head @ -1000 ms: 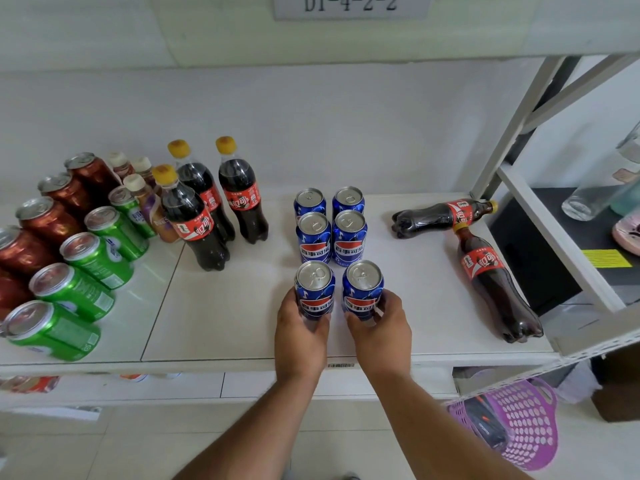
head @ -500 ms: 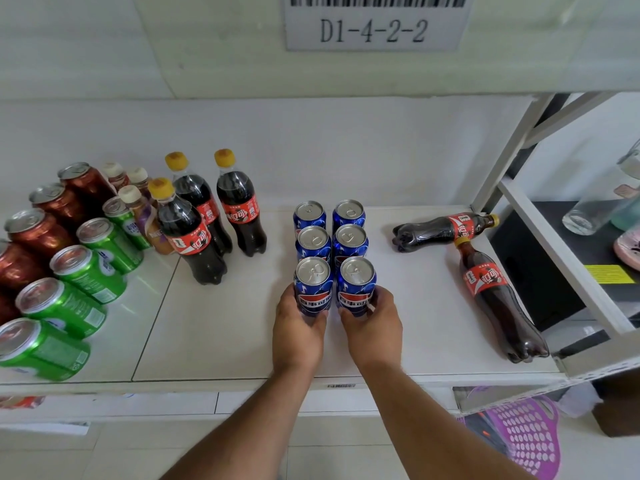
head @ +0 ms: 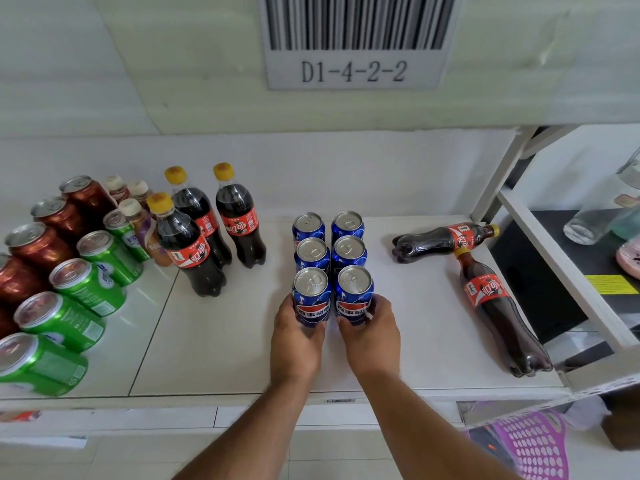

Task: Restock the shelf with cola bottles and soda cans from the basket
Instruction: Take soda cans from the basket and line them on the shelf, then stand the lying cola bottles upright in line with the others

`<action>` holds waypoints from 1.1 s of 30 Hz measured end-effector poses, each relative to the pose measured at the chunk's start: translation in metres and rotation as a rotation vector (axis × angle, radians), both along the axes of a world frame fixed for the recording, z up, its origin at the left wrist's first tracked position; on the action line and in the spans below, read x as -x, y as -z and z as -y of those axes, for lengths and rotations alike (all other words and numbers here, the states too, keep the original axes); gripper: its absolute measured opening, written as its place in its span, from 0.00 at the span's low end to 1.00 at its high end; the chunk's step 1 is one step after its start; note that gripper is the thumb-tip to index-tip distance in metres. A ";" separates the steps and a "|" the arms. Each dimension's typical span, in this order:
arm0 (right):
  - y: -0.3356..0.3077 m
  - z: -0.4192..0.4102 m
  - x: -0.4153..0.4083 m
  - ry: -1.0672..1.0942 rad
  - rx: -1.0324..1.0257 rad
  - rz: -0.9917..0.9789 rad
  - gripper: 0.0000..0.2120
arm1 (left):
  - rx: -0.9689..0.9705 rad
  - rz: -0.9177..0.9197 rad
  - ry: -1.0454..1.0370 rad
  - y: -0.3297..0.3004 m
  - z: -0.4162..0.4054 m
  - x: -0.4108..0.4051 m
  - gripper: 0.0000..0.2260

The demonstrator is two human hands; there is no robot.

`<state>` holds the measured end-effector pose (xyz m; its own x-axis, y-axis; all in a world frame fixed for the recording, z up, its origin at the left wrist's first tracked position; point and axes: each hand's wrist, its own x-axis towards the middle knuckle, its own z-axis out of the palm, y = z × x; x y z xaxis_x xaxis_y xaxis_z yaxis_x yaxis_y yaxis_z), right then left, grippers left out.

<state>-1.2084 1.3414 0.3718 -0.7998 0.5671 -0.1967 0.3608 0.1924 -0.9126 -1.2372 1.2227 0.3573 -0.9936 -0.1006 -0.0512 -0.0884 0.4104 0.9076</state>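
Several blue soda cans stand in two rows on the white shelf [head: 214, 341]. My left hand [head: 298, 341] grips the front left blue can [head: 310, 294]. My right hand [head: 372, 336] grips the front right blue can [head: 354, 292]. Both front cans stand upright, touching the cans behind them. Three cola bottles [head: 188, 244] with yellow caps stand upright to the left. Two more cola bottles lie on their sides at the right, one [head: 443, 239] at the back and one [head: 498, 310] pointing toward the front edge. The purple basket [head: 533, 445] shows below the shelf at the lower right.
Green cans [head: 86, 282] and red-brown cans [head: 38, 244] fill the shelf's left end, with small capped bottles [head: 138, 220] behind them. A shelf upright [head: 498, 171] stands at the right. A barcode label reading D1-4-2-2 [head: 353, 69] hangs on the shelf above.
Both hands have pushed the two front blue cans back until they sit against the row behind. The view has tilted upward, showing more of the barcode label.
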 end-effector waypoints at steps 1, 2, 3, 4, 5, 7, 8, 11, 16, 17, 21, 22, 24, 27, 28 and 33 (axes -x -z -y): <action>-0.001 -0.001 0.000 -0.007 -0.001 0.007 0.23 | 0.004 0.007 0.009 -0.001 0.000 0.000 0.33; -0.002 -0.001 0.000 -0.017 -0.004 0.012 0.23 | 0.007 0.016 0.021 -0.002 0.001 0.000 0.33; -0.002 -0.002 0.000 -0.028 -0.008 0.019 0.24 | 0.021 0.031 0.032 -0.004 0.001 0.000 0.34; -0.004 -0.003 -0.002 -0.037 -0.010 0.025 0.24 | 0.047 0.052 0.034 -0.005 0.002 -0.002 0.36; -0.005 -0.004 -0.003 -0.043 -0.012 0.035 0.24 | 0.081 0.082 0.027 -0.007 0.003 -0.003 0.38; -0.011 -0.005 -0.009 -0.054 -0.032 0.070 0.27 | 0.138 0.138 0.003 -0.013 0.007 -0.009 0.41; -0.014 -0.006 -0.013 -0.062 -0.048 0.092 0.31 | 0.152 0.150 -0.006 -0.015 0.010 -0.012 0.42; -0.022 -0.011 -0.026 -0.069 -0.097 0.124 0.35 | 0.180 0.152 0.004 -0.024 0.021 -0.024 0.41; -0.043 -0.024 -0.052 -0.018 -0.143 0.155 0.35 | 0.238 0.168 0.109 -0.040 0.041 -0.037 0.39; -0.048 -0.025 -0.059 -0.010 -0.157 0.155 0.34 | 0.267 0.184 0.149 -0.044 0.044 -0.041 0.38; -0.061 -0.027 -0.088 -0.027 -0.229 0.185 0.35 | 0.311 0.246 0.319 -0.047 0.052 -0.062 0.37; -0.064 -0.027 -0.094 -0.047 -0.247 0.211 0.36 | 0.301 0.240 0.341 -0.047 0.053 -0.067 0.37; -0.070 -0.026 -0.107 -0.092 -0.274 0.268 0.36 | 0.271 0.219 0.377 -0.047 0.052 -0.076 0.36; -0.076 -0.027 -0.125 -0.134 -0.311 0.296 0.37 | 0.238 0.185 0.414 -0.053 0.048 -0.085 0.35; -0.078 -0.029 -0.129 -0.136 -0.321 0.301 0.37 | 0.232 0.172 0.426 -0.054 0.047 -0.087 0.35; -0.088 -0.037 -0.143 -0.140 -0.337 0.265 0.37 | 0.212 0.128 0.453 -0.070 0.042 -0.097 0.36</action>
<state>-1.0652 1.3782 0.4601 -0.8200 0.5249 -0.2280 0.5234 0.5267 -0.6697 -1.1398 1.1809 0.4277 -0.9270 0.3170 -0.2007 0.0359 0.6074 0.7936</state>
